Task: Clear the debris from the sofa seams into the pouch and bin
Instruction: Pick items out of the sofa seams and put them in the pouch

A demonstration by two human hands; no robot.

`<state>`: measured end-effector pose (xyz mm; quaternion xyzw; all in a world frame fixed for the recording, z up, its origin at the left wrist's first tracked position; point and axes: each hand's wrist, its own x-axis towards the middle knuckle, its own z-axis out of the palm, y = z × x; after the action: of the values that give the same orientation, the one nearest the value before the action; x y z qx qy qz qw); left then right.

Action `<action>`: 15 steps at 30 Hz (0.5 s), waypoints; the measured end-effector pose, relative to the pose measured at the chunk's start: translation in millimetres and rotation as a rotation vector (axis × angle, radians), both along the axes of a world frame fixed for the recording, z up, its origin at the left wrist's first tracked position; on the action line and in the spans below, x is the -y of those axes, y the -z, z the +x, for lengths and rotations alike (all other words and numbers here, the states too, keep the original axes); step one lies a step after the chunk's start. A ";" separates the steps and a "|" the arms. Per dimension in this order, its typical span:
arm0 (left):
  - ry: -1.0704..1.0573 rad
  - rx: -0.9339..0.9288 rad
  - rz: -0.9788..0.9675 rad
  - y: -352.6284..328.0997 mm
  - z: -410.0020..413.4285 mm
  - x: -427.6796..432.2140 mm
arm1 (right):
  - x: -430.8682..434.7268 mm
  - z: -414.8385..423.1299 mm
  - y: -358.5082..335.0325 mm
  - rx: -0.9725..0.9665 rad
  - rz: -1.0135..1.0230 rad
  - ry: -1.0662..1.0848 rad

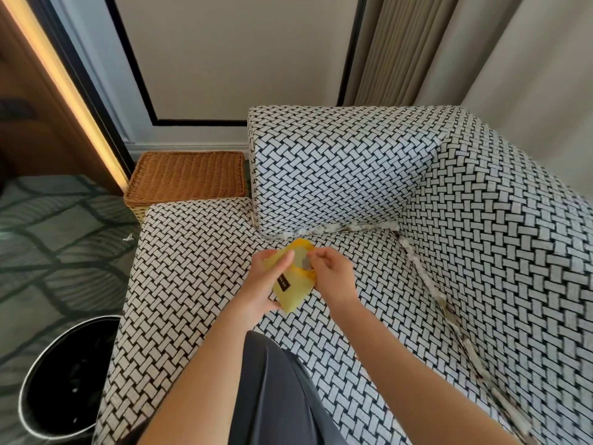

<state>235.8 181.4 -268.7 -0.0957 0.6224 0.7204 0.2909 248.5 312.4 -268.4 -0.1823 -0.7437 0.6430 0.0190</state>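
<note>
A yellow pouch with a small black label is held above the sofa seat, its mouth open toward the backrest. My left hand grips its left side. My right hand pinches a small grey piece at the pouch's mouth. Pale debris lies along the seam under the armrest cushion, and more debris runs down the seam at the backrest to the right.
A black round bin stands on the patterned carpet left of the sofa. A wicker basket sits by the wall behind the seat. A white scrap lies on the carpet. Curtains hang at the upper right.
</note>
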 end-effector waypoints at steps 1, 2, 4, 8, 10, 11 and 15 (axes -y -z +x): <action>-0.017 0.011 -0.005 -0.2 0.1 0.5 | 0.2 0.6 1.9 -0.010 0.025 -0.045; -0.022 0.017 -0.039 0.3 0.1 -0.4 | 1.6 1.1 4.0 -0.022 0.049 -0.090; -0.022 0.030 -0.123 6.0 -3.0 -3.2 | 5.5 0.9 8.8 -0.052 0.074 -0.161; -0.114 0.071 -0.162 21.1 -13.8 -1.5 | 2.2 -1.7 20.1 -0.080 -0.089 -0.118; -0.111 0.060 -0.207 28.2 -18.0 0.2 | -8.6 -6.6 27.8 -0.048 -0.104 0.003; -0.106 0.047 -0.234 32.0 -19.8 1.0 | -15.9 -10.7 33.9 -0.001 -0.036 0.064; -0.100 -0.011 -0.301 44.9 -27.1 4.9 | -44.7 -23.7 68.5 0.119 0.471 0.104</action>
<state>208.7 176.5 -313.6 -0.1651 0.7192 0.6331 0.2339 224.9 357.0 -336.9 -0.2485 -0.8625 0.4381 0.0501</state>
